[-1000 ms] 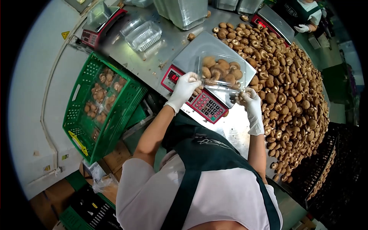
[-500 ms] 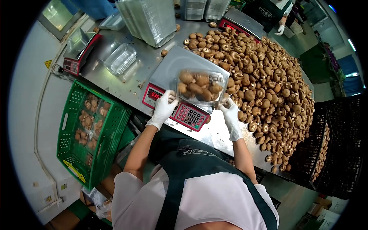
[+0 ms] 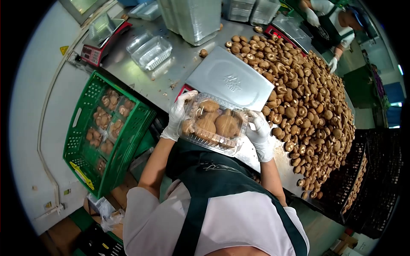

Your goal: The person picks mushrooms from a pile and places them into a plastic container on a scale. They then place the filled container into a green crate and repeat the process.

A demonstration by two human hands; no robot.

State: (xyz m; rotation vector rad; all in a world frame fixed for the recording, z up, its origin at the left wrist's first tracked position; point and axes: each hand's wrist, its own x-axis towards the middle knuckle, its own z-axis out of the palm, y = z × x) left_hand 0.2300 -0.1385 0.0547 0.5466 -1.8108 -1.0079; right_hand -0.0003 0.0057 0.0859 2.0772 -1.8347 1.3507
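Observation:
A clear plastic clamshell box of brown mushrooms is held up in front of my apron, its lid over the mushrooms. My left hand, in a white glove, grips its left side. Gloved as well, my right hand has its fingers closed on the box's right end. Just beyond the box lies the grey plate of a weighing scale, with nothing on it. The box and my hands hide most of the scale's red front.
Loose mushrooms form a big heap on the right of the steel table. Packed boxes lie in a green crate at left. Unused boxes and a tall stack of trays stand behind. Another gloved person works across the table.
The mushroom box has come off the scale plate and nearer to my body, in both hands. My view has shifted, and the other person now leans further in.

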